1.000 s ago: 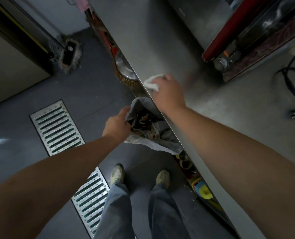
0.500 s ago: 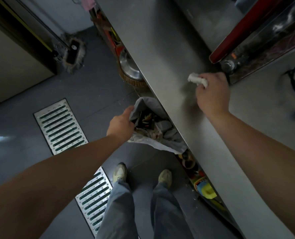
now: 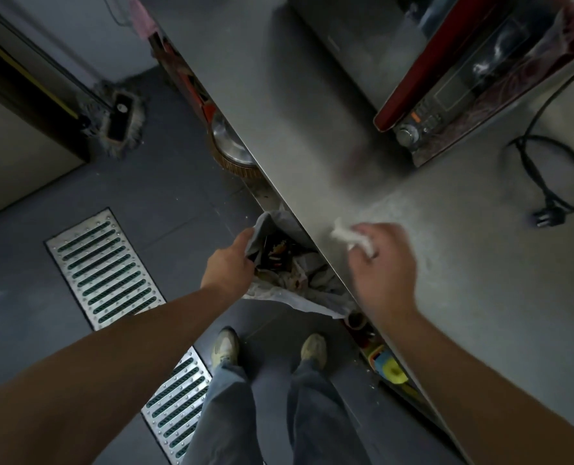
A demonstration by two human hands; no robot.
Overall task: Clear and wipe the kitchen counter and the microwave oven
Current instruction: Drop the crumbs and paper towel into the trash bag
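Head view, near to far: at six o'clock stand two shoes (image 3: 225, 345). Left hand (image 3: 230, 266) grips the rim of a grey bag (image 3: 272, 223) just below the steel counter (image 3: 278, 95) edge. Right hand (image 3: 384, 266) pinches a white tissue (image 3: 346, 235) poking past its fingertips toward ten o'clock, near that edge. Microwave (image 3: 480, 78) sits at one o'clock.

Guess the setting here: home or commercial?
Probably a commercial or utility kitchen: a long stainless counter with a microwave oven on it, metal drain grates set in the floor, and a mop by the wall.
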